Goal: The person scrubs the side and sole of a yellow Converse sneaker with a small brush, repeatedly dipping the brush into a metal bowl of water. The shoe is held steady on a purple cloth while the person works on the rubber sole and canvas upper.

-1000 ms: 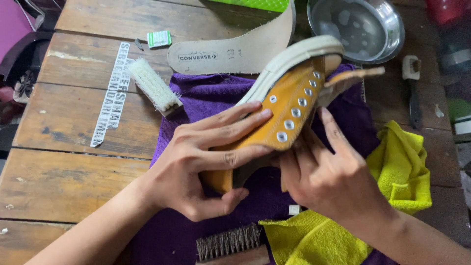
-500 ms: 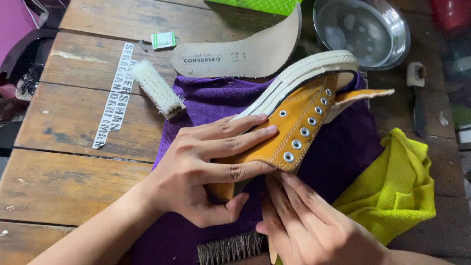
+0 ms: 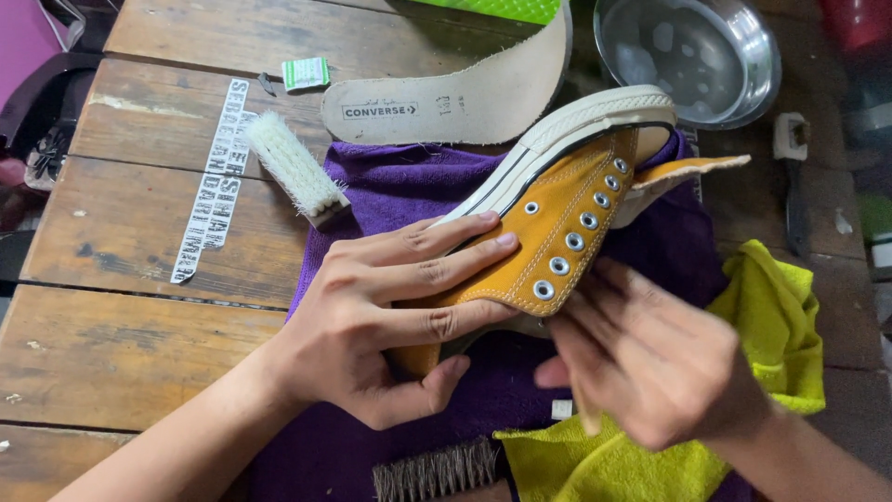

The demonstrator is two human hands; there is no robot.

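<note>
Now the left hand (image 3: 390, 321) grips a mustard-yellow canvas sneaker (image 3: 557, 223), fingers spread flat along its side and thumb curled under the heel end. The sneaker is held on its side just above a purple towel (image 3: 409, 181) at the middle of the wooden bench (image 3: 121, 344), white rubber sole facing 11 o'clock, toe pointing to 1 o'clock, and the tongue (image 3: 692, 169) flopping out toward 3 o'clock.

The right hand (image 3: 655, 358) has changed most. A second ago its fingers were up at the lace eyelets; half a second ago it had dropped low, toward 6 o'clock. It is now back just below the row of metal eyelets (image 3: 576, 240), blurred by motion, fingers loosely together and curled. Whether it holds anything I cannot tell. The sneaker itself has tipped only slightly, so the work reads as ongoing back-and-forth handling of the shoe's opening, not a finished step.

Around it: a yellow-green cloth (image 3: 771, 325) lies at 4 o'clock under the right hand. A dark bristle brush (image 3: 437, 469) sits at 6 o'clock. A white bristle brush (image 3: 293, 167) rests at 10 o'clock beside the towel. A removed insole (image 3: 465, 98) lies at 12 o'clock, and a steel bowl (image 3: 692, 56) stands at 1 o'clock.
</note>
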